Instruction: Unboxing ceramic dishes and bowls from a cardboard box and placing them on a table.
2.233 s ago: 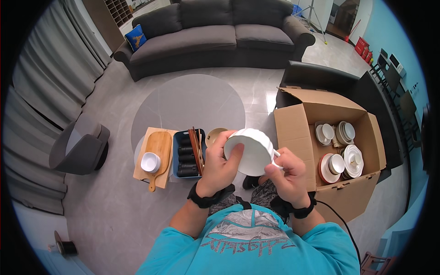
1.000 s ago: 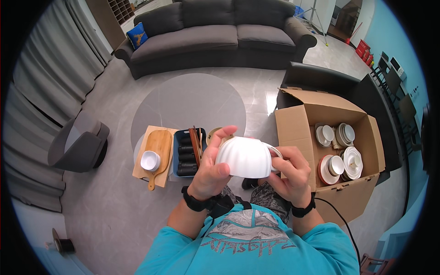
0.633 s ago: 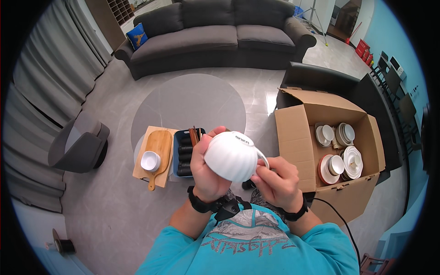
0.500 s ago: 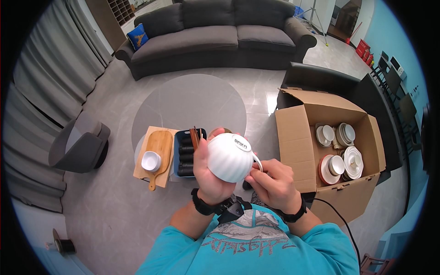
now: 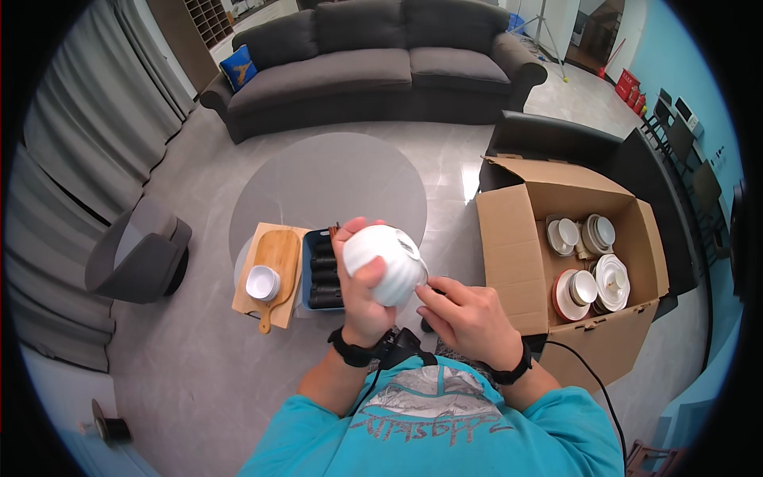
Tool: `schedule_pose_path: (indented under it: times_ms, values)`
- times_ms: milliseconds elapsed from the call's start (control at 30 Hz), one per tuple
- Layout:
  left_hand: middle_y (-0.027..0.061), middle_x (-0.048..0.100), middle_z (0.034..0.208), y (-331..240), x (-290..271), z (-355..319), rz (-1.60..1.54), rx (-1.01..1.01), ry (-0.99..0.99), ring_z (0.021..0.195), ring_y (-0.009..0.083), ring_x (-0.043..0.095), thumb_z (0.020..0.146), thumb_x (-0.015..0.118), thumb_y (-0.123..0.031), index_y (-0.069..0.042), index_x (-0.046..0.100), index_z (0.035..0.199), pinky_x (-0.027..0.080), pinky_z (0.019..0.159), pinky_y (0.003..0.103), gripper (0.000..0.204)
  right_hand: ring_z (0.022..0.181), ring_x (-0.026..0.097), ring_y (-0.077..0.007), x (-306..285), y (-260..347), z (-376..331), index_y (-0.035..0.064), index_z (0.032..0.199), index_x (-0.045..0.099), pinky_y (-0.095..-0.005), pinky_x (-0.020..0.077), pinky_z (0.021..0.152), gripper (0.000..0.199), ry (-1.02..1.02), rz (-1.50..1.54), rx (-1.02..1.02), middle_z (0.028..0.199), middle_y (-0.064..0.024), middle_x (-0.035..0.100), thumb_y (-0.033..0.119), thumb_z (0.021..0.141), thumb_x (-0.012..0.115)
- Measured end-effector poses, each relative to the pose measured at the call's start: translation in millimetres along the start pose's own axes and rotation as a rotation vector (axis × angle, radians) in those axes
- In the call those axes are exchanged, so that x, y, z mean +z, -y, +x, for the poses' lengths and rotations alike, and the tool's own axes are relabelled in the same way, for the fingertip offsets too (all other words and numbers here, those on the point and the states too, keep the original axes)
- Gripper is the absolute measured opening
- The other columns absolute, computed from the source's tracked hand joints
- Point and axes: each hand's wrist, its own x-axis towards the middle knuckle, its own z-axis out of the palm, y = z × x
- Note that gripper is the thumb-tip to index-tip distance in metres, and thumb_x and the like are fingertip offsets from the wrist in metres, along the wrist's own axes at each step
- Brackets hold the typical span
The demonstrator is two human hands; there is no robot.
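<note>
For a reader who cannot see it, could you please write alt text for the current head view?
A left hand holds a white cup, with the right hand at its handle. At left, a cutting board bears a white bowl; at right, an open cardboard box contains dishes.

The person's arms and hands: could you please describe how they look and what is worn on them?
The left hand and the right hand wear no gloves. There are a black left wristband and a black right wristband; a dark angular piece sits beside the left one. Turquoise sleeves leave the forearms bare.
</note>
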Motion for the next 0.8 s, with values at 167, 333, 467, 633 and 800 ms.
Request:
schedule_pose_path:
  times_ms: [167,333,467,633,800]
  values:
    - [0.0235,0.051,0.121,-6,-12,10,-0.286,-0.202,0.158,0.111,0.0381,0.053,0.08,0.052,-0.041,-0.008,0.042,0.129,0.051,0.084,0.051,0.06,0.071,0.064,-0.0122,-1,3,-3,-0.003,0.111,0.051,-0.0249,0.0518,0.06,0.025,-0.088,0.656,0.365,0.09,-0.0098,0.063,0.006,0.089,0.06]
    - [0.024,0.05,0.124,0,-11,3,-0.286,-0.159,0.22,0.114,0.0382,0.052,0.08,0.052,-0.044,-0.008,0.042,0.131,0.05,0.088,0.051,0.063,0.069,0.058,-0.0066,0,2,2,0.0004,0.099,0.052,-0.0206,0.0491,0.059,0.016,0.059,1.265,0.65,0.086,-0.0041,0.061,0.016,0.095,0.054]
    - [0.0225,0.049,0.127,-7,-3,1,-0.416,-0.187,0.278,0.122,0.0367,0.046,0.079,0.051,-0.039,-0.005,0.037,0.133,0.042,0.1,0.049,0.065,0.072,0.06,-0.0081,5,-2,1,0.0011,0.096,0.052,-0.0227,0.0506,0.063,0.018,0.158,1.465,0.727,0.086,-0.0049,0.062,0.019,0.097,0.052]
    - [0.0255,0.042,0.135,-14,2,4,-0.448,-0.187,0.292,0.128,0.038,0.039,0.083,0.049,-0.044,-0.006,0.037,0.136,0.035,0.105,0.054,0.067,0.076,0.063,-0.0103,13,9,-5,0.001,0.094,0.054,-0.0249,0.0529,0.068,0.019,0.072,1.49,0.618,0.089,-0.0065,0.063,0.019,0.097,0.052]
    - [0.0261,0.038,0.137,-14,1,4,-0.481,-0.151,0.32,0.131,0.0379,0.035,0.086,0.044,-0.05,-0.007,0.035,0.139,0.03,0.107,0.055,0.069,0.074,0.063,-0.0104,7,13,-2,-0.0001,0.094,0.055,-0.0246,0.0528,0.068,0.02,0.113,1.426,0.596,0.086,-0.0073,0.065,0.019,0.097,0.052]
